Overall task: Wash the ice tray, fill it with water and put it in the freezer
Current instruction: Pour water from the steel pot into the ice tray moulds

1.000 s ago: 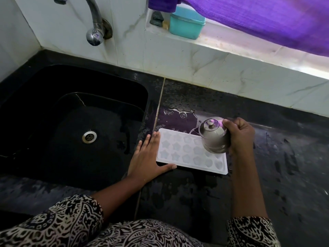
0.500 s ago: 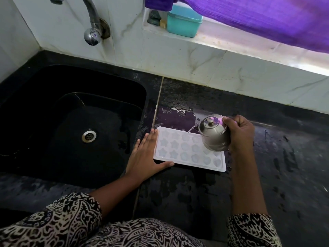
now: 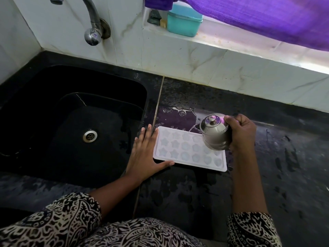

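Right hand (image 3: 240, 132) gripping steel kettle (image 3: 214, 134) tilted over white ice tray (image 3: 188, 148), left hand (image 3: 144, 155) flat, fingers straight, against tray's edge

You're in somebody's home kitchen, no question. There's a black sink (image 3: 53, 107) with a steel drain (image 3: 90, 136) and a wall tap (image 3: 93, 22) over it, set beside a wet black stone worktop (image 3: 276, 166). Marble-look tiles (image 3: 178, 56) run behind, and a teal plastic box (image 3: 184, 24) sits on the window ledge (image 3: 240, 43) under a purple curtain (image 3: 258, 16). The ice tray (image 3: 185, 148) and little steel kettle (image 3: 214, 136) fit too.
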Tool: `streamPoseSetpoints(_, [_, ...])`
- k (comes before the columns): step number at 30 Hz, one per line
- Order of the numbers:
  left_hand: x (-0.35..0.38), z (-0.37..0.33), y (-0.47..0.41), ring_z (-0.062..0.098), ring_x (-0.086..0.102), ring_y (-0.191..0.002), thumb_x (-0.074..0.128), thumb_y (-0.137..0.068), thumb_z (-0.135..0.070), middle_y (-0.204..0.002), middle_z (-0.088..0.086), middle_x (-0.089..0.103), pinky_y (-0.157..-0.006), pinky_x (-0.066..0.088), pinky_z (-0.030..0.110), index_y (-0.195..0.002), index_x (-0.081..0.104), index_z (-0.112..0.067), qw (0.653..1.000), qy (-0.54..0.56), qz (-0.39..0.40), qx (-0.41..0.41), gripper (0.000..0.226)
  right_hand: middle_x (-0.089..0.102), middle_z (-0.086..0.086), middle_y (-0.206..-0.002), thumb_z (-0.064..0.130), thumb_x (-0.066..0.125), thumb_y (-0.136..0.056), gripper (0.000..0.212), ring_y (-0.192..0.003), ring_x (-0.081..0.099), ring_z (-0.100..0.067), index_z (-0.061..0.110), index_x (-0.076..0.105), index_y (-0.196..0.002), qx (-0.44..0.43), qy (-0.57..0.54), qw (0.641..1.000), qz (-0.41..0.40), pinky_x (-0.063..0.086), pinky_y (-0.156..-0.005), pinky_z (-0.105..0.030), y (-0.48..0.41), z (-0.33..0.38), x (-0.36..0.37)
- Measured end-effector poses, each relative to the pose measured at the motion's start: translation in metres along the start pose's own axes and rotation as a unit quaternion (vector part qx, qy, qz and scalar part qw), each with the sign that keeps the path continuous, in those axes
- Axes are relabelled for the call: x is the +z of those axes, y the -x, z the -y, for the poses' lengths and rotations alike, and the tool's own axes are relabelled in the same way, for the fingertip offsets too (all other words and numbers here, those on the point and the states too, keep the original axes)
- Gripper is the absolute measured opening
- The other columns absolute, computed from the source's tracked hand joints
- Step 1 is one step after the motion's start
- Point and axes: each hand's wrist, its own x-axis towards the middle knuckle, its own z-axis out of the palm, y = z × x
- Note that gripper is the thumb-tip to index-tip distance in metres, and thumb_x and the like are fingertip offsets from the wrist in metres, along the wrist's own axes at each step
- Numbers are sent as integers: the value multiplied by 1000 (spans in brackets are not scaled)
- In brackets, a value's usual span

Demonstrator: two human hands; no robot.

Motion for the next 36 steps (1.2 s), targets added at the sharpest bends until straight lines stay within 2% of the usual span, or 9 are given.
streamPoseSetpoints(6, [1,1,-1,12,-27,-146,42,-62,-94,-159,-9,-25,-117,-12,37,-156,-7,-28,1000,-7,4,-6,124,46,-1,-60,12,63,-82,29,-57,45,-11,18,42,-62,3,-23,1000,-1,44,-52,-24,-2,-1,-1])
streamPoseSetpoints(10, [0,0,0,14,-29,-145,43,-60,-94,-158,-7,-29,-116,-13,37,-156,-8,-28,1000,-5,1,-11,126,50,1,-58,7,62,-81,29,-59,48,-12,17,44,-61,33,-103,994,-10,45,-55,-25,-4,-2,-4])
streamPoseSetpoints(15, [0,-1,0,14,-30,-145,42,-59,-94,-158,-7,-29,-116,-12,38,-156,-8,-28,1000,-1,-2,-13,128,54,10,-49,2,58,-83,33,-52,50,-6,17,41,-60,39,-173,984,-6,44,-53,-21,-6,2,-8])
streamPoseSetpoints(18, [1,0,0,14,-26,-147,41,-58,-95,-161,-6,-22,-118,-10,40,-156,-6,-25,1000,-11,1,-15,129,52,8,-50,3,60,-83,33,-53,48,-9,18,41,-59,33,-161,986,-3,44,-54,-23,-8,1,-11])
streamPoseSetpoints(21, [2,1,-1,11,-25,-147,33,-57,-99,-162,-5,-17,-119,-10,39,-156,-5,-22,999,-28,8,-16,131,48,3,-56,8,63,-81,32,-55,45,-11,19,43,-60,13,-104,994,10,43,-53,-25,-8,-1,-13])
streamPoseSetpoints(23, [2,0,-1,10,-26,-146,28,-56,-100,-162,-5,-17,-119,-11,38,-156,-4,-21,999,-38,9,-19,132,47,5,-55,10,64,-81,32,-52,45,-10,19,42,-60,-6,-72,997,26,43,-50,-23,-7,-2,-12])
streamPoseSetpoints(28, [3,-1,-1,10,-27,-145,27,-54,-100,-162,-3,-17,-118,-14,37,-156,0,-18,998,-46,9,-30,134,45,2,-55,10,65,-79,33,-58,44,-18,19,40,-59,-25,-33,998,52,42,-55,-29,-9,-4,-7])
streamPoseSetpoints(32, [3,-1,-1,10,-26,-145,22,-52,-102,-161,-3,-16,-118,-13,38,-157,6,-16,998,-50,9,-34,137,45,3,-55,11,64,-80,34,-56,46,-13,19,39,-59,-14,-51,997,50,43,-54,-29,-12,-5,-6])
streamPoseSetpoints(36, [2,-1,-1,8,-25,-145,18,-50,-104,-160,-6,-17,-119,-13,37,-157,9,-16,998,-50,12,-38,138,46,6,-51,6,63,-80,35,-53,41,-11,20,41,-56,26,-138,989,42,40,-56,-27,-17,-6,-10])
